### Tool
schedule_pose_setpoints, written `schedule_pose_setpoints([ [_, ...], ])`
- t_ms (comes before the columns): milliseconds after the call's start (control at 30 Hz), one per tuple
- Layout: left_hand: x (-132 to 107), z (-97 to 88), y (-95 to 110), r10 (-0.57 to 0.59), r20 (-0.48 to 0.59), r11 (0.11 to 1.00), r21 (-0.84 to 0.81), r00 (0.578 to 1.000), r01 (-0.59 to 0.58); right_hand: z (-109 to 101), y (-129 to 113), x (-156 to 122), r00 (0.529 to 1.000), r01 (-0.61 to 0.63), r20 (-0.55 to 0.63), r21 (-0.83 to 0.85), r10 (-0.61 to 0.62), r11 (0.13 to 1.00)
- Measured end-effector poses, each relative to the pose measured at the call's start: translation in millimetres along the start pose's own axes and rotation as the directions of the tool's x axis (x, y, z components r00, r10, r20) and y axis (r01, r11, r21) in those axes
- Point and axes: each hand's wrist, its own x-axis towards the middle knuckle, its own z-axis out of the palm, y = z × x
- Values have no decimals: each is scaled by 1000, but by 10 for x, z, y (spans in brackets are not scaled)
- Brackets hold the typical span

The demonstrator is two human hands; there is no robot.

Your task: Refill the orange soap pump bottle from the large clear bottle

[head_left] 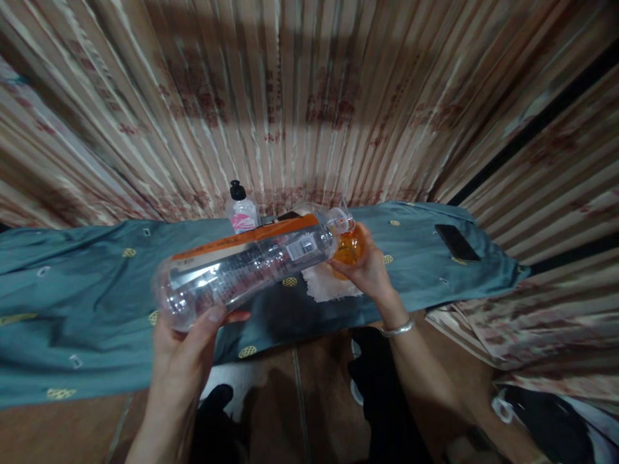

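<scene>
Clear bottle [251, 258] slanted above the tabletop [97, 277], between front and back edges, left fingers [236, 316] gripping its base, seemingly to steady its mouth beside the orange container [349, 248] that the right fingers [366, 243] clasped!

The head camera looks forward and down (quite near) over teal cloth [420, 280].

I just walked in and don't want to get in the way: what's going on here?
A person's left hand holds a large clear bottle tilted, near its base. The right hand grips a small orange container by the bottle's neck; whether they touch, I can't tell. A white sheet lies below on the teal cloth, with a black-capped bottle behind and a phone to the right.
</scene>
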Motion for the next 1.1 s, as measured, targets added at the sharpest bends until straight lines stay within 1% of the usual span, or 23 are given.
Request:
schedule_pose_setpoints([
  [167,3,-24,-18,57,50,998,32,997,-59,-11,-13,6,1000,0,3,5,0,1000],
  [333,-11,-37,-38,95,49,995,36,994,-97,-15,-3,11,1000,7,2,-1,-7,1000],
  [467,4,-129,-77,110,62,992,49,992,-113,-5,15,5,1000,13,-3,-5,-13,1000],
  [533,14,-202,-104,103,141,991,70,985,-113,-2,21,1,1000,16,-4,-2,-16,1000],
  [633,16,-262,-121,111,176,989,81,978,-126,-5,20,2,1000,16,-5,7,-16,1000],
  [733,0,-215,-88,111,161,989,77,981,-125,-14,7,7,1000,20,2,15,-20,1000],
  [867,-28,-84,-19,120,90,989,72,989,-126,-21,-10,8,1000,4,3,11,-4,1000],
  [967,-39,-42,1,125,93,987,89,988,-133,-17,-11,8,1000,-11,2,11,11,1000],
  [1033,-42,-43,1,151,94,982,100,984,-161,-14,-8,8,1000,-11,0,17,11,1000],
  [1100,-44,-54,5,159,120,979,108,980,-172,-14,-5,10,1000,-10,-2,22,10,1000],
])
